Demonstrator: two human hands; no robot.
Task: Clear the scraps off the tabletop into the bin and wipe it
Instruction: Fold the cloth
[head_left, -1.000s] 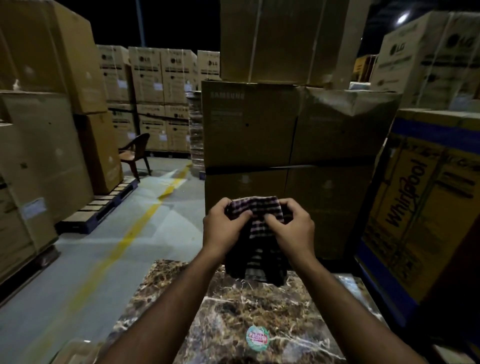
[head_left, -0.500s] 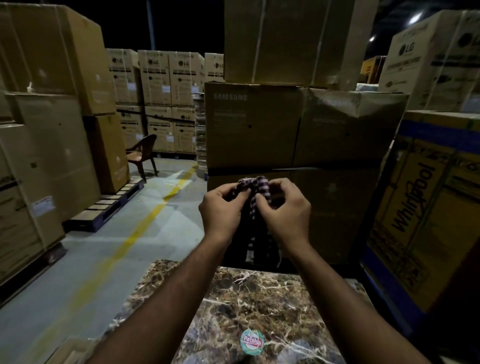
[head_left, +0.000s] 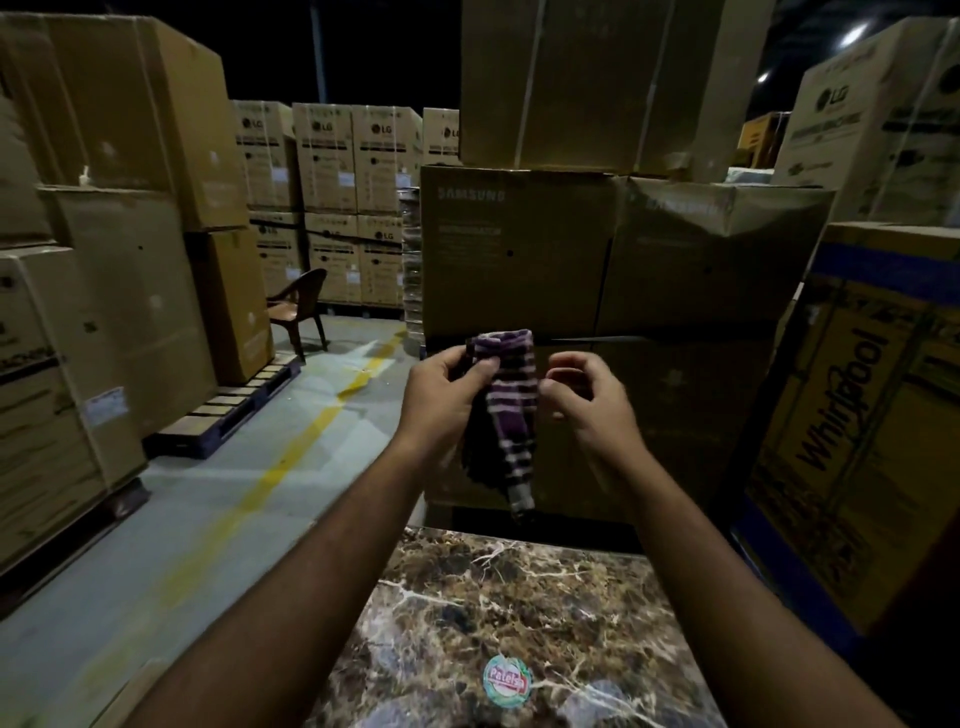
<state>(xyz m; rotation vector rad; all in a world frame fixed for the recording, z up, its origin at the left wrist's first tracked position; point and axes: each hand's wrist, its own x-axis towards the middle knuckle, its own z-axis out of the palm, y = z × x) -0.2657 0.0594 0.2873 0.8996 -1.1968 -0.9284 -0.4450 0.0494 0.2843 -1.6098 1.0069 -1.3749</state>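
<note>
Left hand (head_left: 441, 400) pinches the cloth (head_left: 506, 415) near its top, thumb pressed on it. Right hand (head_left: 582, 400) sits at 3 o'clock, fingers curled, can't tell if it's got any fabric. Cloth hangs long-axis vertical, tail toward 6 o'clock, just above the tabletop's (head_left: 519, 597) far edge, so left's nearer.

table (head_left: 519, 597): near part and corners cut off by the bottom edge
cloth (head_left: 506, 410): left part hidden behind the left hand (head_left: 441, 402)
right hand (head_left: 587, 397): fingertips curled out of sight; whether it touches the cloth cannot be told
far boxes (head_left: 332, 156): small print unreadable
</note>
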